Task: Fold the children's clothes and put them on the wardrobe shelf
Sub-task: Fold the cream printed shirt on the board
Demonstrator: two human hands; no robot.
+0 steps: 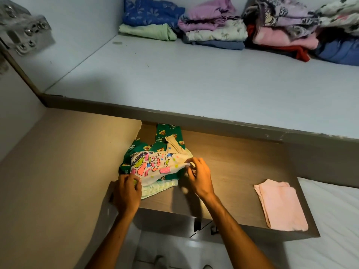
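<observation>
A: Head view: where did the white top (155, 167) lie?
B: On the wood ledge (242, 171), long axis running left-right between 2 hands. Left hand (127, 193) pinched its near-left corner; right hand (198, 177) pinched the right edge, both equally near.

**A bedroom wardrobe at home**

This is a home, seen from inside an open wardrobe. A pale shelf (174, 74) carries stacks of folded clothes (213, 30) along its back wall, in blue, green, lilac, pink and red. Below it a brown wooden shelf (242, 171) holds a folded pink cloth (281, 206) and small printed children's garments (155, 162). A metal door hinge (25, 30) sits at upper left. At lower right lies a white mattress (334, 220).
</observation>
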